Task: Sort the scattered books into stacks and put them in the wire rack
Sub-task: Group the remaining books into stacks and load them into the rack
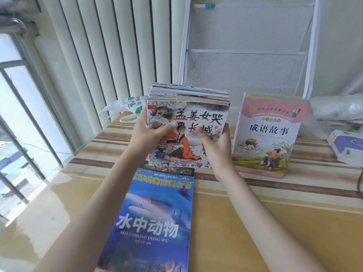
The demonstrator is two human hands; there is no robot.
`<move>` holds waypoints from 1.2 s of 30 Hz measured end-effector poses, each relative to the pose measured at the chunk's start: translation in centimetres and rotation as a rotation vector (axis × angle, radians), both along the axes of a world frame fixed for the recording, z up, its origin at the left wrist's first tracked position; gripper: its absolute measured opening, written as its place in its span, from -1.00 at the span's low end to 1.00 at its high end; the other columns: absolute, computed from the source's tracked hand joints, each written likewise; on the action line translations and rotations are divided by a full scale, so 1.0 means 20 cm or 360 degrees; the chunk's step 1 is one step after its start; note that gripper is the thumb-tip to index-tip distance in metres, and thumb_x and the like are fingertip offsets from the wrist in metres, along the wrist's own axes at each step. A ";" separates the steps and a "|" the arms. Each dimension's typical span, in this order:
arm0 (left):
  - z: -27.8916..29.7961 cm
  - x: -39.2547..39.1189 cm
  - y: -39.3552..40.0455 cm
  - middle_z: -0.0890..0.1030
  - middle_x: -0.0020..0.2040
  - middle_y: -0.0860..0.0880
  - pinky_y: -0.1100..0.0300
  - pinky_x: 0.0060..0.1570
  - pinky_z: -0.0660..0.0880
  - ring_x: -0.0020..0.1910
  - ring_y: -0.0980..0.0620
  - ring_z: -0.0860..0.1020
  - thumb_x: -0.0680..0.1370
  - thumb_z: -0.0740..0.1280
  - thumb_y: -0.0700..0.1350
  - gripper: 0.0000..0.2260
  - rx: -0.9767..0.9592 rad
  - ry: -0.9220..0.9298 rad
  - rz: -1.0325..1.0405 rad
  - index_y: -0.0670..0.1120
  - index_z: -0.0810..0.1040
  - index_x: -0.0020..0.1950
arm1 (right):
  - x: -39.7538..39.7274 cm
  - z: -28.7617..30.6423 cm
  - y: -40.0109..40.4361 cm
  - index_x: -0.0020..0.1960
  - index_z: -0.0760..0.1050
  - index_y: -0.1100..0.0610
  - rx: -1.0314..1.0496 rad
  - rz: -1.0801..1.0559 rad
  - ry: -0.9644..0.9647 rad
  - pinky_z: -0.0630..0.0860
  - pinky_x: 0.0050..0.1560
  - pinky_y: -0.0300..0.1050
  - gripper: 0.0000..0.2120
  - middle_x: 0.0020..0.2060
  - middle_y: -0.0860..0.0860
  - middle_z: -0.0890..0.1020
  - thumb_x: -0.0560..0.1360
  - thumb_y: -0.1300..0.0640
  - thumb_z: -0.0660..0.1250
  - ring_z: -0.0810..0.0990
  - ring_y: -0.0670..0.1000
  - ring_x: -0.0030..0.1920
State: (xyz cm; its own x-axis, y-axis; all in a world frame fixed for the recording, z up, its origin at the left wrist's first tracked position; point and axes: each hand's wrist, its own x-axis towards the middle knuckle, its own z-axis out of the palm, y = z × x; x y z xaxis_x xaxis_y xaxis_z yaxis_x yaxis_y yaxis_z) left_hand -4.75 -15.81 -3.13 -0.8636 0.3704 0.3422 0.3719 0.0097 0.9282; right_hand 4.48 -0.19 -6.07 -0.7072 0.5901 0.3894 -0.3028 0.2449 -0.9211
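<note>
A thick stack of thin picture books (196, 107) stands tilted up off the table; its front cover shows a woman in an orange robe. My left hand (146, 132) grips its left edge, thumb on the cover. My right hand (215, 142) grips its right side, thumb on the cover too. A large blue book with a shark (155, 216) lies flat on the table in front. A pink stack of story books (267, 134) rests to the right. The white wire mesh rack (245, 46) stands behind, its pockets bare.
The table has a striped yellow cloth (255, 213). A white plastic bag with green print (125, 107) lies at the back left. A white and purple device (347, 148) and a bundle of clear plastic (337, 107) sit at the far right. Vertical blinds and a window fill the left.
</note>
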 end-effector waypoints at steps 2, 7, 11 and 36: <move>-0.02 0.07 -0.06 0.65 0.03 0.00 -0.05 0.13 0.54 0.04 0.00 0.63 0.22 0.54 0.15 -0.42 -0.0021 0.0027 0.0038 -0.02 0.50 0.15 | 0.04 -0.03 -0.06 0.16 0.34 0.12 -0.0010 0.0047 0.0009 0.39 -0.06 -0.50 -0.61 -0.03 -0.10 0.57 0.42 0.13 0.44 0.53 -0.36 -0.08; -0.12 0.25 -0.19 0.63 0.01 0.08 0.01 0.17 0.51 0.05 0.04 0.60 0.35 0.55 -0.05 -0.63 -0.0002 -0.0036 0.0165 0.11 0.47 0.06 | 0.19 -0.10 -0.17 0.18 0.34 0.07 0.0053 0.0135 -0.0040 0.37 -0.06 -0.51 -0.58 -0.01 -0.15 0.56 0.42 0.07 0.44 0.51 -0.40 -0.07; -0.16 0.38 -0.27 0.62 -0.03 0.12 0.13 0.09 0.51 -0.04 0.18 0.59 0.35 0.53 -0.04 -0.62 -0.0039 -0.0069 0.0172 0.12 0.44 0.06 | 0.30 -0.13 -0.22 0.20 0.33 0.04 0.0061 0.0205 -0.0131 0.42 -0.05 -0.51 -0.55 0.00 -0.16 0.55 0.41 0.00 0.43 0.49 -0.43 -0.07; -0.06 0.40 -0.26 0.46 0.30 0.08 0.27 0.13 0.30 0.26 0.16 0.39 0.40 0.13 0.27 -0.40 0.0318 0.0004 0.0159 -0.03 0.42 0.33 | 0.24 0.13 -0.31 0.15 0.49 0.22 -0.0199 -0.0059 0.0253 0.40 -0.08 -0.39 -0.66 -0.04 -0.12 0.58 0.62 0.00 0.10 0.47 -0.07 0.04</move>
